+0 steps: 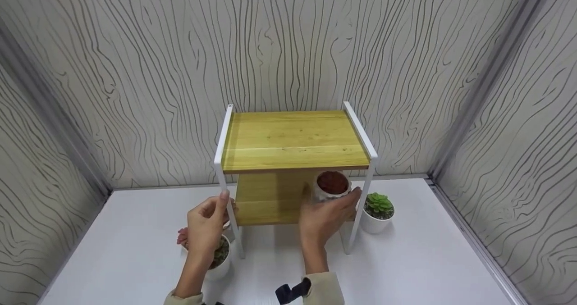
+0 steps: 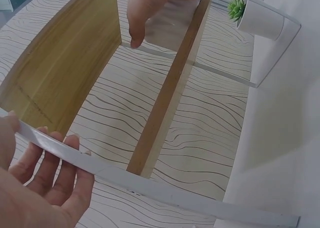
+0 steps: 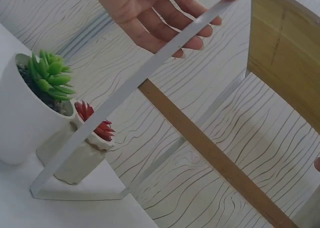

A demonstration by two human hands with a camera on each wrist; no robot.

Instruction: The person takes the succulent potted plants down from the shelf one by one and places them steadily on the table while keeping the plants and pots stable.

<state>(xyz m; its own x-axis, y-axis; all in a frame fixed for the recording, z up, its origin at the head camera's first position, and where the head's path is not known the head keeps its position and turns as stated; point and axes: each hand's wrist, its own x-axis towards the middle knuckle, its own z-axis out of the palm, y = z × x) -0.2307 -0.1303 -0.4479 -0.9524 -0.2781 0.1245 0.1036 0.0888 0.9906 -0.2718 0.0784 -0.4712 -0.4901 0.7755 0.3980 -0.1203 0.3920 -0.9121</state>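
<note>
A small two-tier shelf stand with wooden boards (image 1: 293, 138) and white metal legs stands before me. My left hand (image 1: 205, 226) holds its front left leg (image 1: 221, 179), thumb in front and fingers bent around it, as the left wrist view shows (image 2: 55, 188). My right hand (image 1: 322, 219), slightly blurred, grips a pale plant pot (image 1: 318, 194) with a dark red top. That pot is upright at the right end of the lower board (image 1: 266, 201), under the top one. Whether its base touches the board I cannot tell.
Right of the stand is a white pot with a green succulent (image 1: 377, 206). On the left, partly behind my left hand, are another white pot (image 1: 219, 269) and a red succulent (image 1: 182, 236). Patterned wall panels (image 1: 288, 48) enclose the white table (image 1: 419, 251).
</note>
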